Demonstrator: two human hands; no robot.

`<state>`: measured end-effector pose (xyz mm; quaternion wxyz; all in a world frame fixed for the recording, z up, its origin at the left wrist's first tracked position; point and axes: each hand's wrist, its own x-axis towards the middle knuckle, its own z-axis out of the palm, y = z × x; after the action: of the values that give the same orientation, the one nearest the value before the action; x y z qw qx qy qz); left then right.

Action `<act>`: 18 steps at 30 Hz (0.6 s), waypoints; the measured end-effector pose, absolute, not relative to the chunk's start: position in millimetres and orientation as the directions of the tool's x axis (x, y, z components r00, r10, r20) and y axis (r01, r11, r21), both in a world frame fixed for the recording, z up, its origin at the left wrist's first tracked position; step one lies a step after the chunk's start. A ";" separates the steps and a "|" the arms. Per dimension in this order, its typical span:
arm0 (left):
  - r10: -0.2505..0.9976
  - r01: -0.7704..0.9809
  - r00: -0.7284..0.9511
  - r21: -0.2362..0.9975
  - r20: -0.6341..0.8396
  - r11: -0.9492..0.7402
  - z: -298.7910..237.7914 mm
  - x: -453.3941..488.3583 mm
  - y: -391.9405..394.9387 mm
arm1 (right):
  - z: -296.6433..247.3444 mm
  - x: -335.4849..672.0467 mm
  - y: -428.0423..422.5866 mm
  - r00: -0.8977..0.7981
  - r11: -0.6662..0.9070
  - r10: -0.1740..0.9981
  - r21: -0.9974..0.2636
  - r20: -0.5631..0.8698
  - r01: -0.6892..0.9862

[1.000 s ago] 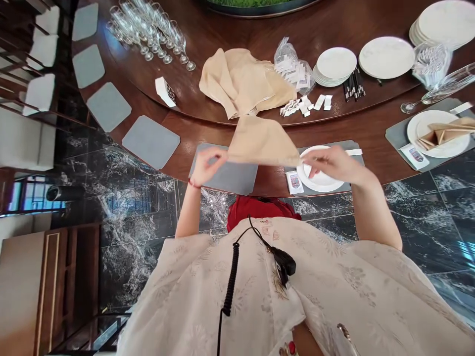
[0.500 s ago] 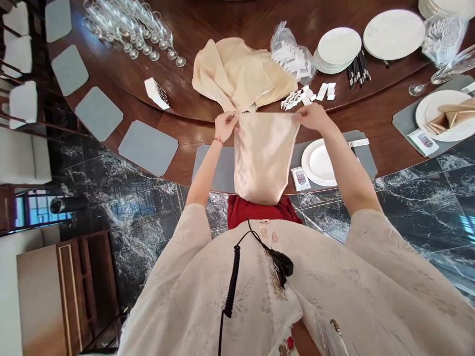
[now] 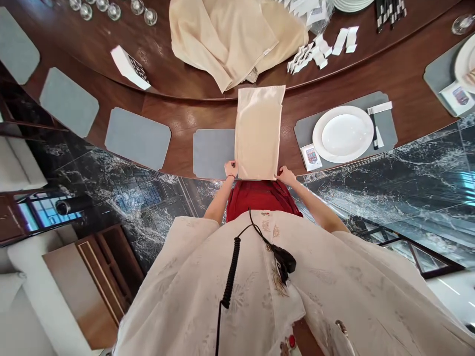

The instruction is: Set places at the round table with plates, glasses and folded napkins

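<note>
A beige satin cloth napkin (image 3: 259, 132), folded into a flat rectangle, lies across the table's near edge and partly covers a grey placemat (image 3: 213, 153). At its near left corner, my left hand (image 3: 230, 169) is closed with the fingertips on the cloth. My right hand (image 3: 286, 175) pinches the near right corner. Beyond the napkin, a loose heap of beige cloths (image 3: 226, 39) rests on the raised round tabletop. To the right stand a white plate (image 3: 343, 134) and a small printed packet (image 3: 310, 156) on another placemat.
White paper strips (image 3: 315, 52) lie beside the cloth heap. Further back are stacked plates (image 3: 352, 4), black chopsticks (image 3: 389, 12) and wine glasses (image 3: 113, 11). A white card box (image 3: 129, 66) stands left. The raised tabletop's curved edge (image 3: 208, 99) runs behind the napkin.
Both hands have moved from the napkin's far corners to its near corners. The napkin, stretched between them before, now lies flat as a narrower rectangle. My view has shifted nearer the table edge.
</note>
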<state>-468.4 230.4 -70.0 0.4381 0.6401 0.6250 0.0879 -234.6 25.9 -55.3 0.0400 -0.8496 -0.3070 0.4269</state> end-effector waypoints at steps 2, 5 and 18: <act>0.869 0.745 0.185 0.642 -0.458 0.180 -80.2 -477.1 216.8 | -61.1 -250.5 14.8 0.455 -0.806 0.565 -0.344 -0.688 0.482; 0.862 0.765 0.212 0.627 -0.459 0.145 -89.2 -474.1 213.3 | -60.5 -267.8 13.1 0.445 -0.748 0.639 -0.372 -0.628 0.549; 0.846 0.507 0.379 0.849 -0.375 0.150 -90.2 -461.7 198.0 | -50.1 -273.4 6.1 0.459 -0.714 0.647 -0.274 -0.608 0.644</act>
<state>-461.7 198.0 -90.2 0.5376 0.6328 0.5346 0.1576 -273.4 6.1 -50.1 0.0026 -0.8542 -0.3779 0.3571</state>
